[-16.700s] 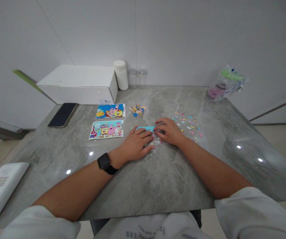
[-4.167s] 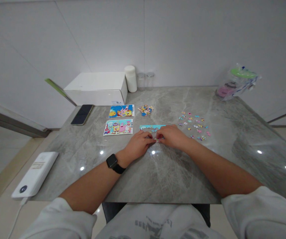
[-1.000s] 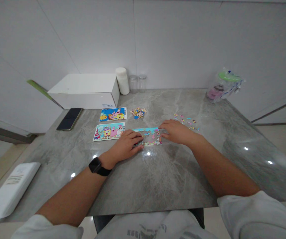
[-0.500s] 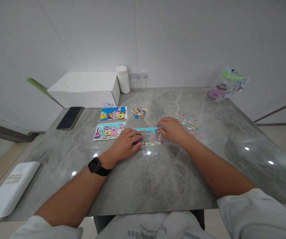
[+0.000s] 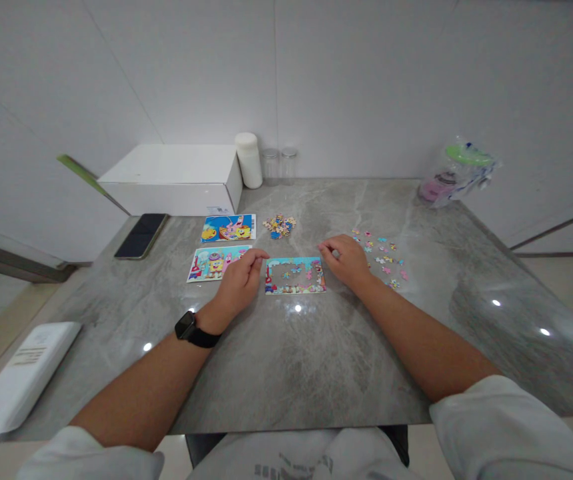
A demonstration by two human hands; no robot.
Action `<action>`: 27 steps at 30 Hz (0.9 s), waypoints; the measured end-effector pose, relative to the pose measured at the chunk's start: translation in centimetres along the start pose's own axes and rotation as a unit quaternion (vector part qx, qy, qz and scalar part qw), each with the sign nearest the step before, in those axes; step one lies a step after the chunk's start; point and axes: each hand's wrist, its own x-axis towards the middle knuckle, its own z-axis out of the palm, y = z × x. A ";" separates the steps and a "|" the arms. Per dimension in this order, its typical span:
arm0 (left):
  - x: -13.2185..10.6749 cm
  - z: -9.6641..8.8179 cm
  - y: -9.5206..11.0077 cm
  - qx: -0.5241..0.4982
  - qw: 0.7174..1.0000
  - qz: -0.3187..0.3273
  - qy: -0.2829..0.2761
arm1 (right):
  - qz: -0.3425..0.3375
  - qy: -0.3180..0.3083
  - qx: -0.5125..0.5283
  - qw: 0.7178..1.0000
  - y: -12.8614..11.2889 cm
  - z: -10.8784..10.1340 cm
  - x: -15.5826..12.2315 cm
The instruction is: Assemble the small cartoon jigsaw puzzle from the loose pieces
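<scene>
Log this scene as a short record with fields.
left hand: curled, at the left edge of the puzzle, over the right end of the near card
right hand: flat on the table, fingers at the puzzle's far right corner
puzzle: border joined, middle mostly bare
pieces: spread beside the right hand; pile behind the puzzle
far card: behind the near card
rear: box, bottle, jars, bag
left side: phone
</scene>
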 end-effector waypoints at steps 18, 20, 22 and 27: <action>-0.1 0.0 -0.6 0.000 1.000 0.004 -0.026 | 0.128 0.056 0.102 0.985 0.8 -5.3 1.5; -0.1 0.1 -0.9 0.004 1.000 0.005 -0.025 | 0.140 0.101 0.114 0.978 1.9 -7.7 2.0; 0.0 0.2 -1.1 0.006 1.000 0.005 -0.024 | 0.147 0.145 0.103 0.973 3.3 -10.1 2.3; 0.0 0.3 -1.2 0.004 1.000 0.001 -0.023 | 0.210 0.142 -0.025 0.967 8.1 -13.5 2.1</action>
